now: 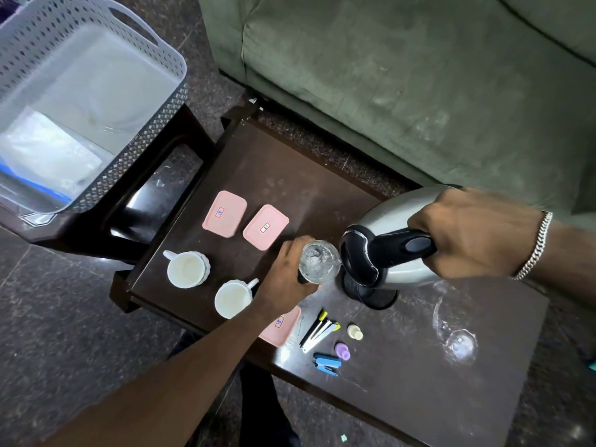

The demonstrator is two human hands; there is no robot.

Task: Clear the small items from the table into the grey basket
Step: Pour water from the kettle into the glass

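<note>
My left hand [287, 272] grips a clear glass [319, 261] on the dark table [290, 175]. A steel kettle [383, 253] is tilted with its spout at the glass rim, and my right hand [467, 233] holds its black handle. Below it sits the kettle's round base [377, 296]. Two pink lidded boxes [224, 214] [265, 227] lie at the back, a third [277, 327] partly under my left forearm. Two white cups [187, 269] [233, 298] stand left. The grey basket [106, 91] sits on a stool at upper left.
Near the front edge lie pens [319, 330], a blue stapler [327, 362], a purple cap [342, 350] and a small cream bottle [354, 332]. A wine glass [458, 340] lies on its side at right. A green sofa [419, 75] borders the table's far side.
</note>
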